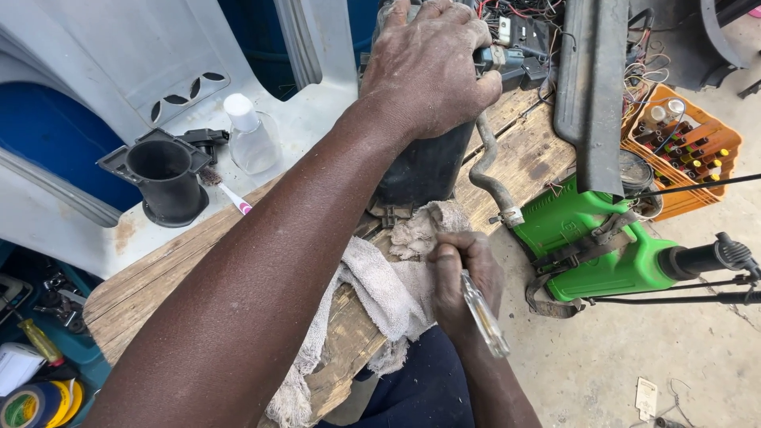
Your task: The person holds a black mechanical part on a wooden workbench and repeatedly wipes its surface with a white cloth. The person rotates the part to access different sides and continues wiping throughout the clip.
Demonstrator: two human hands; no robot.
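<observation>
Hiding canister (424, 170) top: left hand (432, 67)

Head camera looks steeply down, close over the wooden bench (158, 277).

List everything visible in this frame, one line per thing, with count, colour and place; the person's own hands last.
canister: 1, black, upright on the bench under the left hand
hose: 1, grey, bent, right of the canister
rag: 1, beige, on the bench below the canister
bench: 1, worn wood, centre
cup part: 1, black, on the grey panel at left
bottle: 1, clear with white cap, beside the cup part
toothbrush: 1, white and pink, by the cup part
sprayer tank: 1, green, on the floor at right
crate: 1, orange, upper right, holding small items
tape roll: 1, yellow, lower left
left hand: on top of the canister
right hand: holds a clear-handled screwdriver at the rag
</observation>
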